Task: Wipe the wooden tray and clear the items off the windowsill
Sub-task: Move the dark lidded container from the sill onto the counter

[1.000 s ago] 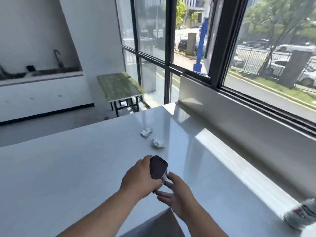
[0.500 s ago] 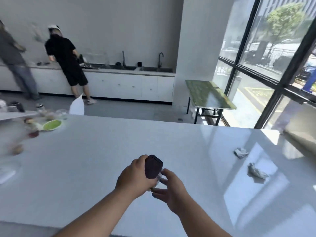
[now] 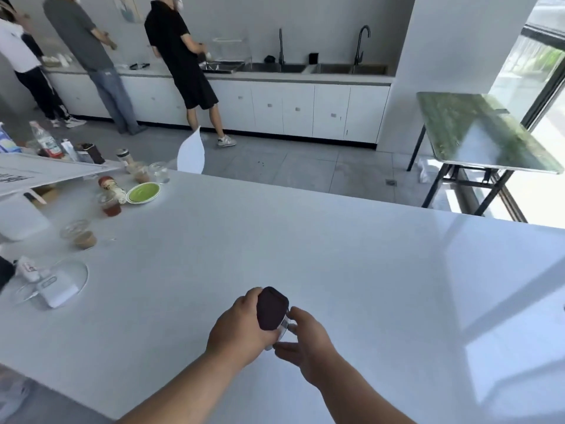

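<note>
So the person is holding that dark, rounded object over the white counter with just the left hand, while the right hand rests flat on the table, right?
Not quite. The head view shows both hands on it: the left hand wraps the dark rounded object, and the right hand touches its silvery lower end, raised above the white counter, not lying flat on it.

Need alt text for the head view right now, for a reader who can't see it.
Both hands hold a dark-lidded container over a white counter: left hand wraps it, right hand touches its base. Cups and a green plate sit far left; three people stand at a sink counter behind.
</note>
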Demonstrator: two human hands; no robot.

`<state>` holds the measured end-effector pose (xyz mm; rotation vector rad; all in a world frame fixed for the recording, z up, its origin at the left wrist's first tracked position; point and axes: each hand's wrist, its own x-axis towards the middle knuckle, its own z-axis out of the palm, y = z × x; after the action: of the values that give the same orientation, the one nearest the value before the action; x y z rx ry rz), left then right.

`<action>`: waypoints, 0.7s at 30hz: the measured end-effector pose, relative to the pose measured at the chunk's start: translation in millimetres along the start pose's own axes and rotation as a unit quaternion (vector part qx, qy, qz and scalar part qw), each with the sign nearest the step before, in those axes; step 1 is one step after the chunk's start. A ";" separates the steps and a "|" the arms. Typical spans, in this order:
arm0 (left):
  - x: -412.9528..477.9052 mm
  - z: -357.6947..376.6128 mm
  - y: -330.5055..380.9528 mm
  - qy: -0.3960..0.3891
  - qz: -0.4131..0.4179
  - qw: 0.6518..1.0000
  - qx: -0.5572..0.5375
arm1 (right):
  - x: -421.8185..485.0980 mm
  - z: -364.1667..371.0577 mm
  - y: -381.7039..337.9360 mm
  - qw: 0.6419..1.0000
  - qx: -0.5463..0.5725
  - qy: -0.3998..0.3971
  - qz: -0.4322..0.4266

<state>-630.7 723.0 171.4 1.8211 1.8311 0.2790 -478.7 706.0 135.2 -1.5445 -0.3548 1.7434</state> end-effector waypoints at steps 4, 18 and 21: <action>68.2 27.7 13.2 0.006 -0.002 1.000 0.030 | 61.3 -18.3 -24.6 1.000 0.021 -0.008 0.011; 128.1 2.2 51.8 -0.080 0.073 0.987 0.114 | 29.8 -64.7 -69.6 0.949 -0.241 0.156 -0.134; 127.6 -35.3 94.5 -0.060 0.179 0.977 0.103 | -26.1 -86.9 -102.8 0.836 -0.396 0.288 -0.250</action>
<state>-559.9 861.3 219.6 2.2603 1.4874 0.1071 -361.7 732.9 201.5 -2.1852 -1.1415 0.6566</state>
